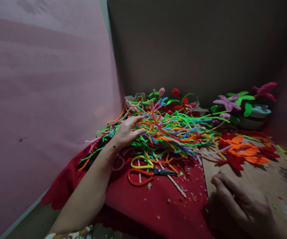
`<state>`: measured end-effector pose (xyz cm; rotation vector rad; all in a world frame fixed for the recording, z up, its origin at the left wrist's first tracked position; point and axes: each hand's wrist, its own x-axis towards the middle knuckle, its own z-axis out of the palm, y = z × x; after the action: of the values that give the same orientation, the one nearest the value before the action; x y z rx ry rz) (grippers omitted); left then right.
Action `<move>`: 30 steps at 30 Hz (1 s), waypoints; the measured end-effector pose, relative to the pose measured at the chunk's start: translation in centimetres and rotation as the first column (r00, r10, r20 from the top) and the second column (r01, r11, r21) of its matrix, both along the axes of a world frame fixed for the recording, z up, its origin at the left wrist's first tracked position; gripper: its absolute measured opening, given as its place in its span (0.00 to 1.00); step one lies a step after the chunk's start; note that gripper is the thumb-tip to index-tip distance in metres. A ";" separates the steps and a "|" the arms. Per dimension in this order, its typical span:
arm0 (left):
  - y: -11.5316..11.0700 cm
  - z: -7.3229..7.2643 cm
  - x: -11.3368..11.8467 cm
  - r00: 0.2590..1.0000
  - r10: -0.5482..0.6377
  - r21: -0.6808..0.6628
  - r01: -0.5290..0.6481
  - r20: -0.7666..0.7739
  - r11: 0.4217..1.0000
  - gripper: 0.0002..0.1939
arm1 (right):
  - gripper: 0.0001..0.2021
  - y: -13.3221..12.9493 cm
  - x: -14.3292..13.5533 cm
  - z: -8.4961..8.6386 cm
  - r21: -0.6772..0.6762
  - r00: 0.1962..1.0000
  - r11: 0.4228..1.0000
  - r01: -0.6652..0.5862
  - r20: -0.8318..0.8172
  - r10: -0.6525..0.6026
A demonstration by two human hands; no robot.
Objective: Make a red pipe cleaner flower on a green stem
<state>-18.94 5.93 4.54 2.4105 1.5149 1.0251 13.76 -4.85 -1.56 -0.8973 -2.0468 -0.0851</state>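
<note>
My left hand point(129, 131) reaches over a wide pile of pipe cleaners point(168, 129) in green, orange, red, purple and blue. Its thumb and fingers are apart, touching or just above the pile's left side, and nothing shows between them. My right hand point(243, 200) rests on a sheet of brown cardboard point(210, 162) with its fingers curled in, and no object sticks out of it. Between the hands, scissors point(155, 171) with one yellow and one red handle loop lie on the red cloth point(143, 202), blades pointing right.
Orange and red pipe-cleaner petals point(243, 150) lie on the cardboard. Behind stand fuzzy flowers point(227, 102) beside a pale blue-topped container point(258, 111). Coloured scraps point(193, 194) dot the cloth. A pink wall point(46, 99) rises at left, a dark panel point(183, 49) at the back.
</note>
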 end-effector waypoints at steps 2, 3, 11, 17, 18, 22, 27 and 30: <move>-0.6 0.2 -0.2 0.991 -0.082 -0.037 0.078 -0.109 0.996 0.25 | 0.07 -0.1 -0.1 -0.1 0.029 1.000 1.000 -0.011 0.029 0.010; -0.8 0.1 -0.3 0.977 -0.110 -0.058 0.101 -0.183 0.993 0.25 | 0.06 -0.1 -0.2 -0.1 0.031 0.998 0.999 -0.023 0.054 0.021; 0.0 -2.0 -0.1 0.934 -0.098 0.019 0.111 -0.344 0.994 0.20 | 0.06 -0.1 -2.6 1.0 -0.081 0.975 0.982 -0.172 0.131 0.181; 1.3 -2.9 -0.1 0.980 -0.028 0.068 0.042 -0.198 0.997 0.16 | 0.11 2.3 -7.0 2.6 -0.120 0.953 0.972 -0.200 0.208 0.222; 1.4 -2.9 0.0 0.986 -0.020 0.063 0.031 -0.164 0.998 0.15 | 0.12 3.0 -7.8 2.8 -0.120 0.948 0.974 -0.194 0.233 0.217; 1.1 -1.9 0.4 0.995 -0.060 -0.012 0.061 0.076 0.998 0.15 | 0.12 6.4 -11.6 3.4 0.002 0.933 0.996 -0.093 0.350 0.087; 0.8 -0.4 -1.4 0.839 0.043 -0.027 -0.035 0.542 0.999 0.15 | 0.39 11.1 -15.4 3.5 -0.030 0.824 0.984 0.177 0.550 -0.132; 1.5 -0.7 -3.8 0.675 0.214 -0.112 -0.192 0.706 0.975 0.10 | 0.36 13.5 -15.8 3.2 -0.104 0.805 0.977 0.187 0.587 -0.092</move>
<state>-22.69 7.41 3.83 1.4937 1.4598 1.7063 -2.08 8.68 1.61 -1.2362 -2.5759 -0.3172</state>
